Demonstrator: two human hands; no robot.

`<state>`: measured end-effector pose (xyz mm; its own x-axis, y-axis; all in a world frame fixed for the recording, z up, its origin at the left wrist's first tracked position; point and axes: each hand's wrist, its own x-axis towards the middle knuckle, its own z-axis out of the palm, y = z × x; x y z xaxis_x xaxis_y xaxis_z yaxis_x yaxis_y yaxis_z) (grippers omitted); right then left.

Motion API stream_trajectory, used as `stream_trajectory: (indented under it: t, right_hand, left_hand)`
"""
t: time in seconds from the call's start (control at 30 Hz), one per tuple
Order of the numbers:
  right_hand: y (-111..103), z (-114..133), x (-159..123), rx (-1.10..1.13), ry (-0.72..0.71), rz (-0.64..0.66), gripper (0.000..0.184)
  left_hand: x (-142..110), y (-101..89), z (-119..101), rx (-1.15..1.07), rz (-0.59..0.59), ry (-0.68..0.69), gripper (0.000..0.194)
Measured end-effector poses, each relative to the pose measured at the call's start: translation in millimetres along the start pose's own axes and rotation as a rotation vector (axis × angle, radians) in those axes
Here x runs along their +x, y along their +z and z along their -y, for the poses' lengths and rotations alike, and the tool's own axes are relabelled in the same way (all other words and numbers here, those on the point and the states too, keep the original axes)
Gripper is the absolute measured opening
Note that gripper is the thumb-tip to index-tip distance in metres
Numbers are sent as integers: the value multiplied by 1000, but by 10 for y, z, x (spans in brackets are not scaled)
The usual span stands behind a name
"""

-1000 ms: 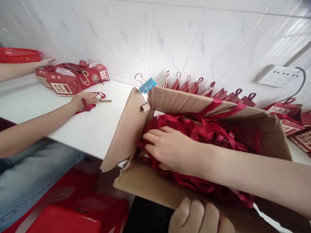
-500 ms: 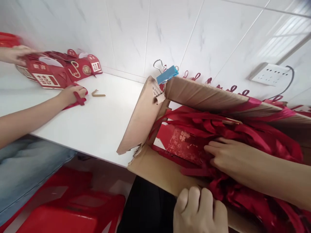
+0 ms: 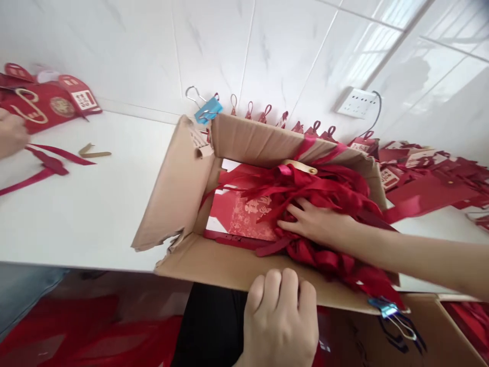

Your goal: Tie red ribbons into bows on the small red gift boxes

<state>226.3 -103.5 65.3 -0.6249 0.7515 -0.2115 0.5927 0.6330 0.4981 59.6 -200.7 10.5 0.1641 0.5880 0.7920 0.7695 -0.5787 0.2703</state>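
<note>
My left hand (image 3: 280, 311) is closed over the near edge of a cardboard box (image 3: 214, 262), knuckles up. My right hand (image 3: 313, 221) reaches into the box from the right, its fingers spread over a tangled heap of red ribbons (image 3: 344, 196); the fingertips are partly sunk among them. A flat red printed carton (image 3: 248, 214) with gold patterns lies uncovered on the left of the box floor. A tan strap (image 3: 300, 166) with a metal stud rests atop the ribbons near the back wall. Some ribbon hangs over the box's right end.
Blue binder clips sit on the far left corner (image 3: 209, 109) and near right corner (image 3: 385, 307). Red gift boxes (image 3: 431, 168) line the wall. At left, a co-worker's hand (image 3: 11, 133) is beside a red box (image 3: 57, 104). Another carton (image 3: 424, 326) stands lower right.
My right hand has swept the ribbons rightward, uncovering the printed carton, and its fingers have spread. My left hand stays on the box edge. The co-worker's hand has left a ribbon on the table.
</note>
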Motion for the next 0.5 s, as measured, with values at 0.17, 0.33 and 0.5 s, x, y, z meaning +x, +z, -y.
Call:
stream_trajectory:
  t: [0.17,0.33,0.5]
  right_hand:
    - [-402,-497,165,233,104,-94,35]
    - [-614,-649,344,513,279,-351,28]
    - [-574,-447,671,687,374,-433,25]
  left_hand:
    - [-4,-71,-20,17,141,42,16]
    - [19,-89,-29,19,169,73,20]
    - [50,-92,-6,24,168,85,21]
